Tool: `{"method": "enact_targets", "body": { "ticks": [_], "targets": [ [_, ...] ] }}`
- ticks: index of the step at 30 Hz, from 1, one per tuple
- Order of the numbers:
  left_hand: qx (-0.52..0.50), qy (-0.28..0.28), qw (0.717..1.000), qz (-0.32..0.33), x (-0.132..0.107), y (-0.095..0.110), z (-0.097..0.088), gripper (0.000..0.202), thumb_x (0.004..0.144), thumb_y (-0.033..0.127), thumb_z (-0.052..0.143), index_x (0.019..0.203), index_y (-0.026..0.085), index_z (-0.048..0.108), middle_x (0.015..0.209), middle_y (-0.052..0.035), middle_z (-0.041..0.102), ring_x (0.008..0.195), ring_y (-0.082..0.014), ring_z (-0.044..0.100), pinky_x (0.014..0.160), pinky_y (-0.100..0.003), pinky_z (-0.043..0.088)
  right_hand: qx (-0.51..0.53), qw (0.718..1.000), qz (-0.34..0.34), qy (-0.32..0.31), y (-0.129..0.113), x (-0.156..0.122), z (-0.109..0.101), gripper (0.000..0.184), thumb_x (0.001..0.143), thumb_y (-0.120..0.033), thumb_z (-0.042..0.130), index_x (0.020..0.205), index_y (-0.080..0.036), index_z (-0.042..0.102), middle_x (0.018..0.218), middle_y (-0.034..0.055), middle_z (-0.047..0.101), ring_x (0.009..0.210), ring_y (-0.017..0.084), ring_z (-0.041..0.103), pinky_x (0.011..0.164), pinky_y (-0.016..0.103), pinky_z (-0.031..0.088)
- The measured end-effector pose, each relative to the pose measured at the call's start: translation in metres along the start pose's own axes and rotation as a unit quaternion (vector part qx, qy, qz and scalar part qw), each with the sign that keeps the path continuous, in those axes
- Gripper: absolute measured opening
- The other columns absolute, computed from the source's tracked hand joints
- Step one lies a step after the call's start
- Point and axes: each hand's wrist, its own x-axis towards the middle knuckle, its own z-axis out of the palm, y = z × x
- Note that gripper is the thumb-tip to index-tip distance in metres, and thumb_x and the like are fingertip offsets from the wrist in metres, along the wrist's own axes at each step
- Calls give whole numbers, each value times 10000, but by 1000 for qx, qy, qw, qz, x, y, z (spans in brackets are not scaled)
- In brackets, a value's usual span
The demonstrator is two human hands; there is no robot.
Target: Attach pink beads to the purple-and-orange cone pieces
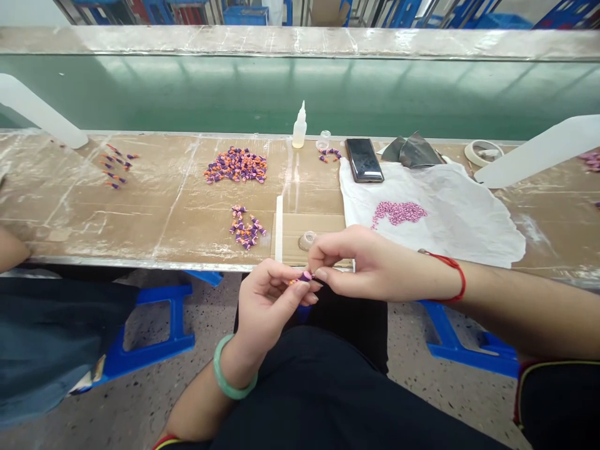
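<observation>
Between the thumb and fingers of my left hand point(265, 306) is a small purple and orange figurine point(306, 275), its pink end turned to the right. My right hand point(375, 262) is closed in a pinch right beside that end; whatever its fingertips hold is too small to make out. Just beyond the hands, a small clear cup point(307, 240) stands on a piece of cardboard point(290, 225). A small group of similar figurines point(246, 232) lies to the left, with a larger pile point(237, 165) behind it. Tiny pink pieces point(400, 212) are heaped on a white cloth point(450, 231).
At the table's back edge are a dropper bottle point(299, 130), a clear cap point(323, 139), a phone point(364, 160) and a tape roll point(484, 152). White lamp arms lean in from both sides. Another person's arm point(12, 249) rests at the far left. Beyond runs a green belt point(187, 94).
</observation>
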Motion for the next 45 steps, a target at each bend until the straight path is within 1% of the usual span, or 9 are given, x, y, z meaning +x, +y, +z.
{"method": "enact_targets", "body": {
  "ticks": [10, 16, 20, 28, 36, 38, 40, 43, 45],
  "targets": [
    [5, 20, 1000, 1, 0, 2, 6, 285, 771, 398, 856, 773, 163, 694, 680, -30, 779, 517, -143, 726, 497, -178, 614, -49, 999, -11, 11, -2, -4, 1, 119, 877, -161, 525, 784, -156, 601, 640, -26, 614, 549, 69, 482, 534, 174, 343],
    [34, 16, 999, -10, 0, 5, 5, 325, 744, 439, 865, 748, 163, 692, 647, -30, 760, 503, -156, 718, 487, -206, 619, -87, 996, -31, 5, 0, -4, 3, 132, 879, -166, 517, 774, -157, 597, 616, -37, 577, 526, 62, 447, 515, 173, 313],
    [36, 15, 999, -2, 0, 6, 4, 306, 750, 419, 864, 743, 165, 694, 626, -21, 750, 496, -151, 713, 491, -203, 617, -115, 993, -37, 7, -2, -5, 4, 135, 874, -160, 507, 765, -163, 587, 591, -43, 549, 501, 63, 431, 504, 173, 297],
    [38, 20, 999, -1, -1, 7, 2, 289, 759, 406, 861, 755, 167, 699, 618, -15, 745, 504, -150, 716, 501, -204, 618, -161, 986, -42, 24, -4, -3, 8, 140, 863, -130, 481, 767, -162, 579, 621, -25, 554, 523, 74, 452, 516, 179, 292],
    [59, 1, 998, 9, 0, 7, -3, 262, 795, 388, 835, 771, 171, 691, 637, -13, 747, 523, -152, 723, 514, -214, 616, -179, 982, -44, 30, 0, -3, 12, 136, 885, -139, 467, 780, -176, 544, 640, -16, 559, 531, 93, 464, 532, 207, 296],
    [83, -4, 996, 42, -1, 5, -5, 162, 839, 309, 802, 815, 180, 707, 710, -16, 772, 582, -147, 744, 565, -210, 625, -192, 979, -57, 33, 1, -4, 11, 139, 906, -137, 455, 804, -179, 540, 663, -11, 579, 550, 101, 500, 544, 214, 318],
    [136, -6, 983, 120, -2, 2, -8, 37, 874, 185, 756, 880, 199, 722, 817, -17, 794, 708, -144, 769, 678, -220, 635, -204, 975, -82, 42, 1, -6, 11, 136, 932, -138, 443, 871, -176, 558, 731, 5, 633, 614, 115, 573, 578, 218, 376],
    [216, -21, 943, 252, -2, 1, -11, 223, 881, 42, 686, 983, 239, 709, 954, -8, 800, 873, -146, 764, 806, -259, 623, -227, 964, -125, 64, 1, -12, 11, 175, 964, -126, 431, 1030, -167, 588, 913, 47, 716, 781, 149, 673, 695, 243, 485],
    [244, -32, 921, 303, 0, 3, -13, 269, 884, 24, 661, 1022, 253, 684, 983, -8, 795, 877, -151, 757, 787, -277, 623, -245, 954, -153, 75, 1, -14, 12, 213, 981, -118, 432, 1111, -172, 591, 1009, 62, 737, 879, 164, 700, 780, 267, 528]
  ]
}}
